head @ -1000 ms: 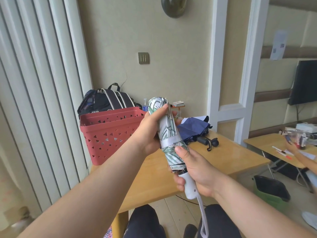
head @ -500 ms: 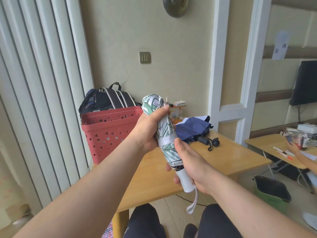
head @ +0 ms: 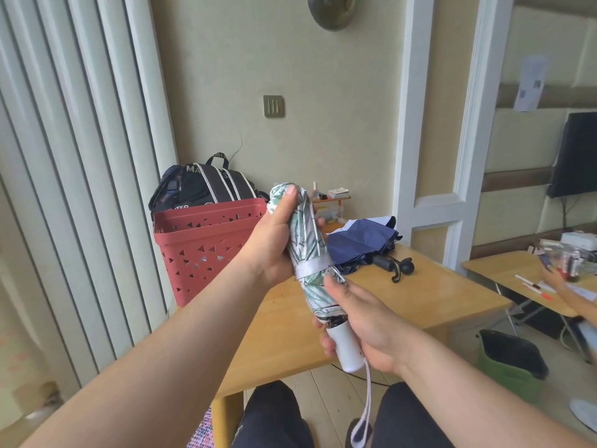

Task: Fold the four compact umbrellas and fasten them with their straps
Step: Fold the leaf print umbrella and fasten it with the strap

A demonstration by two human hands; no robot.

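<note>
The folded leaf-print compact umbrella (head: 307,240) is held tilted in the air above the near edge of the wooden worktop (head: 429,299). The left hand (head: 271,244) has its grip clamped on the canopy; the right hand (head: 365,321) grips the white handle (head: 345,350). A pale strap (head: 311,270) encircles the canopy. A navy unfolded umbrella (head: 361,240) lies behind, beside the red perforated plastic basket (head: 206,247).
</note>
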